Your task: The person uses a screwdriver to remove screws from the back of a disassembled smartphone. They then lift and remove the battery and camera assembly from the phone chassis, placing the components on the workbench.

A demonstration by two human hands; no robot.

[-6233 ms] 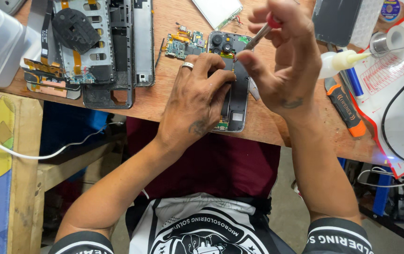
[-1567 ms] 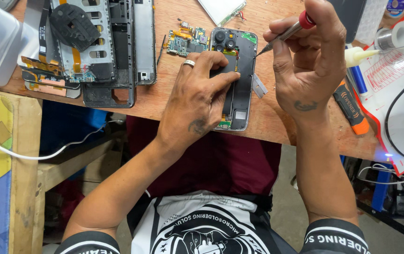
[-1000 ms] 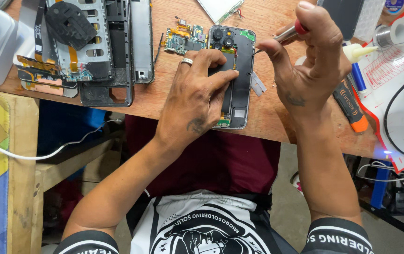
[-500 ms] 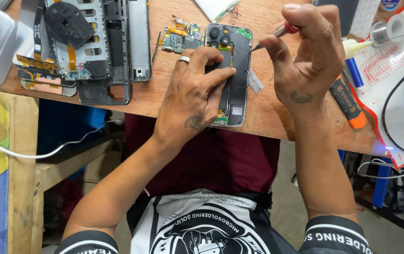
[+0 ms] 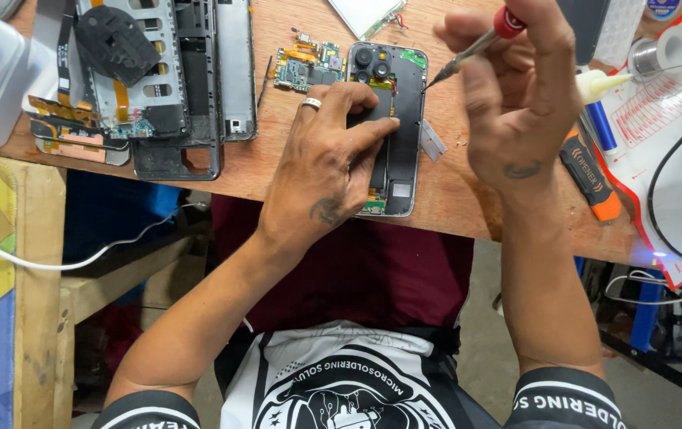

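The left hand [image 5: 321, 171] is pressing the opened phone [image 5: 392, 119] flat on the wooden bench [image 5: 468, 199]; the right hand [image 5: 515, 95] is pinching a red-capped screwdriver [image 5: 472, 46], tip nearing the phone's right edge; keeping it upright, pressing lightly should be preventing slips

**What the view hides or cuts off**

The left hand [image 5: 321, 171] covers the middle of the opened phone [image 5: 392, 127], so the parts beneath cannot be told. The screwdriver [image 5: 476, 44] handle vanishes inside the right hand [image 5: 515, 103]; whether its tip touches the phone's edge is unclear. The top edge crops the dismantled frame [image 5: 158, 87]. The small bits [image 5: 460, 143] beside the phone are too tiny to identify.
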